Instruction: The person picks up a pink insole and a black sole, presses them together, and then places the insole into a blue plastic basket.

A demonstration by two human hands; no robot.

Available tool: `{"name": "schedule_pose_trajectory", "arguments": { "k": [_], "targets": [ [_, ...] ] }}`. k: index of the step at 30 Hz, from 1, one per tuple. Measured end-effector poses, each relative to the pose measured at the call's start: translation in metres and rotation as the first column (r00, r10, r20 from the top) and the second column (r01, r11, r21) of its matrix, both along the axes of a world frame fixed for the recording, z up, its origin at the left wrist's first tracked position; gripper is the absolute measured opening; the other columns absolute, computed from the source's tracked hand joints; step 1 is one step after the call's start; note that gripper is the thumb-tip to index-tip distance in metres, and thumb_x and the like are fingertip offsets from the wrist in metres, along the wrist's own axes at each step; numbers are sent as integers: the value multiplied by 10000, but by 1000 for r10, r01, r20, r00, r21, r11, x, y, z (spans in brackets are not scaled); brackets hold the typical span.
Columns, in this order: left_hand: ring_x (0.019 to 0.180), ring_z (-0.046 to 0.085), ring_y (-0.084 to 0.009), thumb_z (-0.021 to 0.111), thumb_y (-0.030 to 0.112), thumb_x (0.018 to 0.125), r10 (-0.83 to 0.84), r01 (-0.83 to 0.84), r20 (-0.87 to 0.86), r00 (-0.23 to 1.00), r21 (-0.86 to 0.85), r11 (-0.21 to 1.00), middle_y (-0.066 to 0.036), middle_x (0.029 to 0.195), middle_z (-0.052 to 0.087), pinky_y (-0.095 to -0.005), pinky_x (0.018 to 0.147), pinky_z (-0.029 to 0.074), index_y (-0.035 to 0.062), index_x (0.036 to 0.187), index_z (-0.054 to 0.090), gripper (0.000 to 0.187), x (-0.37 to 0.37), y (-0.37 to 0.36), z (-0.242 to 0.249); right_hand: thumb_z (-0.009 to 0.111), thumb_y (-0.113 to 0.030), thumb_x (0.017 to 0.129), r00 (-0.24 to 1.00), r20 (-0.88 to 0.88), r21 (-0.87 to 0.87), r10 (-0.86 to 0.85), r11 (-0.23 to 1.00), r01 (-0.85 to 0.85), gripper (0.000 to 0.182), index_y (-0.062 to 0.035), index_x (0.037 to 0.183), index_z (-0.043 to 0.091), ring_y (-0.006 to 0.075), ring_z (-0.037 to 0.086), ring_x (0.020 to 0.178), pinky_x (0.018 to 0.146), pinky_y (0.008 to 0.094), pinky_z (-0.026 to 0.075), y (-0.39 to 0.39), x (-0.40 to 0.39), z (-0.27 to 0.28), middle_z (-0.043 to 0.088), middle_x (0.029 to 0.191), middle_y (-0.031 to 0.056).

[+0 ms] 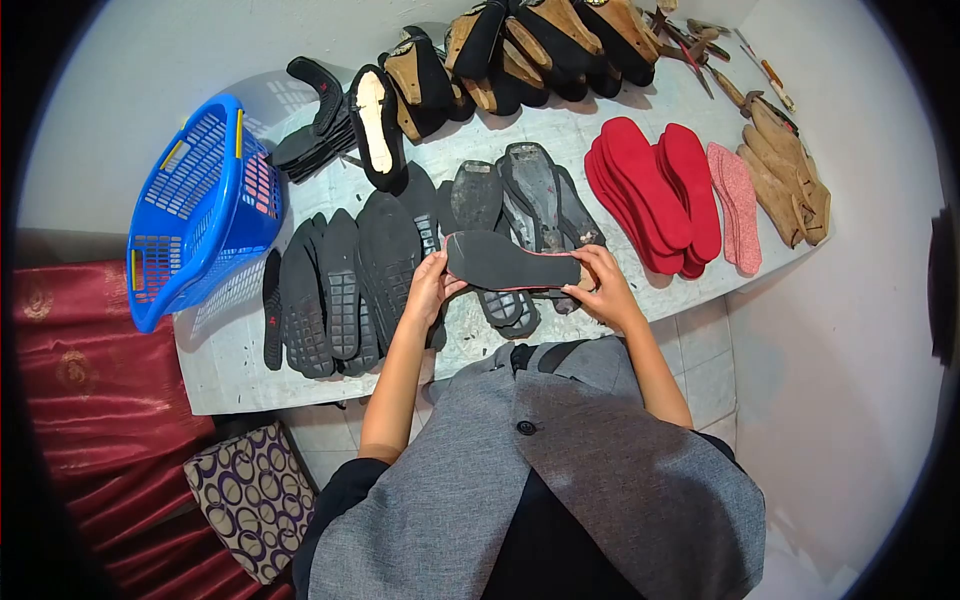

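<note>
A dark grey insole-shaped piece (512, 262) with a thin reddish edge is held level above the table's front part. My left hand (434, 288) grips its wide end at the left, fingers closed on the rim. At the narrower end, my right hand (603, 284) pinches it between thumb and fingers. Beneath and behind it lie dark worn soles (537, 185), partly hidden by the held piece. Black treaded soles (342, 290) lie in overlapping rows just left of my left hand.
Red insoles (640, 190) and pink insoles (736, 205) lie right of centre, beside tan gloves (785, 170). Wooden shoe lasts (555, 40) and tools (700, 45) line the back. A blue basket (232, 190) stands left on the white table (215, 375).
</note>
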State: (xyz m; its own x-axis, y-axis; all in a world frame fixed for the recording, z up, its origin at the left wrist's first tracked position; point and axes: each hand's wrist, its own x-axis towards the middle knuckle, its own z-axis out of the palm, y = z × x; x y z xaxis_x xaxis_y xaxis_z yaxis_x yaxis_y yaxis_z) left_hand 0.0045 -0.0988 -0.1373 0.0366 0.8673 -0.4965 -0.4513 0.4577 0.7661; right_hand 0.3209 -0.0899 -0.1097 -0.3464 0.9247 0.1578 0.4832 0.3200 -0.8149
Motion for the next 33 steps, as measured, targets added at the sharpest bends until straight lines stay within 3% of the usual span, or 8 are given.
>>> {"name": "schedule_pose_trajectory", "arguments": {
  "k": [14,27,33],
  "targets": [
    [747,598,-95,574,224,868,-12,12,-53,999,8,1000,-23,873,617,-250,684,501,95,966,491,182,7,0,12,741,-229,657,999,38,20,8,1000,-9,529,-41,1108,540,305,455,1074,911,365,379,1,1,-2,478,1122,127],
    [750,599,-103,556,220,880,-19,21,-51,999,31,999,-35,889,612,-255,687,507,81,978,470,191,5,-1,9,758,-212,631,1000,3,-15,-16,1000,17,531,-41,1094,563,303,442,1075,915,366,370,1,-1,-3,482,1107,124],
    [747,595,-98,564,218,875,-16,19,-80,997,29,999,-32,880,609,-249,689,507,74,989,472,206,6,-1,9,743,-246,653,993,114,-2,16,1000,-16,575,-42,1146,528,303,419,1095,920,369,363,1,-1,4,462,1139,128]
  ]
}}
